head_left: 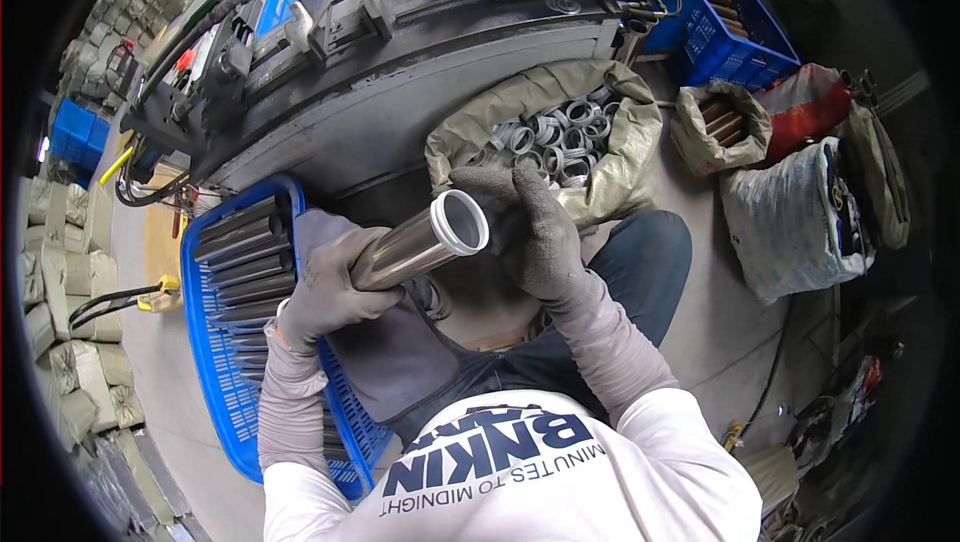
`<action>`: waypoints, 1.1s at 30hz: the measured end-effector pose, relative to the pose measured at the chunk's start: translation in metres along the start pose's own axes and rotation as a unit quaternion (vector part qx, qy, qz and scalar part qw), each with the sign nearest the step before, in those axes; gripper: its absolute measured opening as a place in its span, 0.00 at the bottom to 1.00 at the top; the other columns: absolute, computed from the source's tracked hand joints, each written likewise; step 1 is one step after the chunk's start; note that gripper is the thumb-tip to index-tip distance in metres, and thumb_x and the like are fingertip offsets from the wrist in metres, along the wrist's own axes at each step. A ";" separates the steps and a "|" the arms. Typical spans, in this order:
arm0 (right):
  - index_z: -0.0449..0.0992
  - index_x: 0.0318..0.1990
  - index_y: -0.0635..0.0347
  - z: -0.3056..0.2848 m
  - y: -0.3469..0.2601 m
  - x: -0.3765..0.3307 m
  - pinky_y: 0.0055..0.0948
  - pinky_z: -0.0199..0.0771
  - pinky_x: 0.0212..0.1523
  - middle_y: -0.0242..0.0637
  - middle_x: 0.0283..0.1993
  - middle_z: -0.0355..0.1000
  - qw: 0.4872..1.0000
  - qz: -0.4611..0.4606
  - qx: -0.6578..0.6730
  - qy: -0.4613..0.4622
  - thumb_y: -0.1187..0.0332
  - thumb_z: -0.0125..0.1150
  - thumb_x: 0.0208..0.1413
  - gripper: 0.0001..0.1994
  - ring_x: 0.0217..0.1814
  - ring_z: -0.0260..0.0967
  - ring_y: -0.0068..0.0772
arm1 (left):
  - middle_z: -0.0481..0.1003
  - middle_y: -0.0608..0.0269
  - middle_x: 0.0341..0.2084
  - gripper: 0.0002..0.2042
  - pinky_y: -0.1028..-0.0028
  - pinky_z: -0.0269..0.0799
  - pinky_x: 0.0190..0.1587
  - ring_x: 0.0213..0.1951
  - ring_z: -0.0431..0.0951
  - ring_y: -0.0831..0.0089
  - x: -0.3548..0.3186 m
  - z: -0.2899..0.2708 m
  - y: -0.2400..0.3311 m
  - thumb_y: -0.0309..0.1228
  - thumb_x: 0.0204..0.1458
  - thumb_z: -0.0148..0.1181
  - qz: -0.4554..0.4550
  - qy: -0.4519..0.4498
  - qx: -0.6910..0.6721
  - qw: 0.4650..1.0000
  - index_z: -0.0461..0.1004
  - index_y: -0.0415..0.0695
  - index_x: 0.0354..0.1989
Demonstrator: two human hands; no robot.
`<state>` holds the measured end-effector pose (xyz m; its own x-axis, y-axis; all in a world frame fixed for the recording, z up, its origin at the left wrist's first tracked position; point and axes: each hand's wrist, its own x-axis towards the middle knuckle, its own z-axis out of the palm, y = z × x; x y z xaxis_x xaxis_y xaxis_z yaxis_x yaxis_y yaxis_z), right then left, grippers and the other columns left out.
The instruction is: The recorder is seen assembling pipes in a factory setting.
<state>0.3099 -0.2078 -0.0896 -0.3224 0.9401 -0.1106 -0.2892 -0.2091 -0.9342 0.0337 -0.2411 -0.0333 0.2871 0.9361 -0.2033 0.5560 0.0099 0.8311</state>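
My left hand [340,282], in a grey glove, is wrapped round a shiny metal tube [405,254]. The tube tilts up to the right, and a white ring [461,223] sits on its upper end. Just right of that ring is my right hand [540,237], also gloved, fingers stretched and apart, with nothing seen in it. Beyond it stands an open woven sack [455,137] full of loose rings [575,132]. By my left forearm, a blue plastic basket [212,382] holds several dark metal tubes [250,267].
A machine bench [330,102] runs across the far side. At the far right are a blue crate [735,62] of tubes, a small sack [710,132] with more tubes, and a bulging whitish bag [790,222]. Stacked wrapped bundles [95,372] line the left side.
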 end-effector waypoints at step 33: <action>0.74 0.65 0.70 -0.110 0.032 0.088 0.25 0.78 0.52 0.39 0.56 0.79 0.972 -0.071 -0.116 0.192 0.68 0.65 0.68 0.22 0.53 0.78 0.26 | 0.78 0.51 0.57 0.25 0.54 0.65 0.68 0.63 0.76 0.53 0.325 -0.190 -0.012 0.27 0.56 0.64 0.037 0.342 0.558 0.755 0.70 0.48 0.64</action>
<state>0.3719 -0.1019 -0.1665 0.0780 0.9956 -0.0516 -0.0801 -0.0454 -0.9958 -0.0280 0.1298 -0.0106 0.0925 0.8862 0.4539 0.9789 0.0025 -0.2043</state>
